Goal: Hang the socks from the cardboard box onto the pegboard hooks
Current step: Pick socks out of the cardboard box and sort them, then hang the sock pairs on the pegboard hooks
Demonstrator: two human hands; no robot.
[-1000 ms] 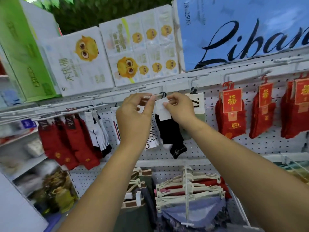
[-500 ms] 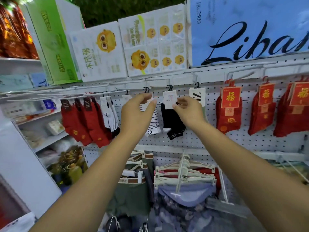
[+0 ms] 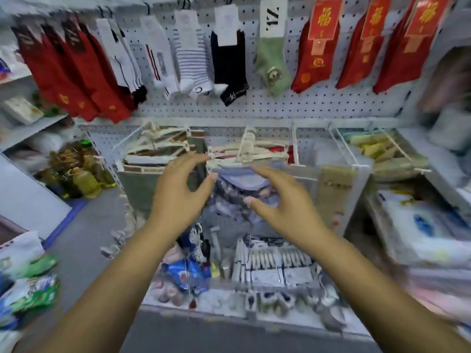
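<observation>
Much of the view is smeared. Below my hands a shelf (image 3: 216,318) carries small goods that I cannot name. The packets (image 3: 33,289), far to the left of my left arm, are only a green and white blur. The hooks (image 3: 184,0) high above my hands are cut by the upper edge, so I see only some black loops of them. My forearms leave the picture at the bottom edge.

The socks hang in one row on the pegboard (image 3: 280,108), well above both hands. The black sock (image 3: 229,64) is about straight over the gap between my hands. The striped sock (image 3: 191,62) is just left of it and the green sock (image 3: 272,64) just right of it. The left red socks (image 3: 76,77) and the right red socks (image 3: 316,54) hang further out to each side.

My left hand (image 3: 178,197) and my right hand (image 3: 285,207) are both stretched forward with the backs toward me. They are near each other but not touching. Each hand is wide, with fingers spread and a little bent and the thumb apart from them, and it holds nothing. Beyond the fingertips are pale hangers (image 3: 244,151) with cloth on them, too blurred to say more.
</observation>
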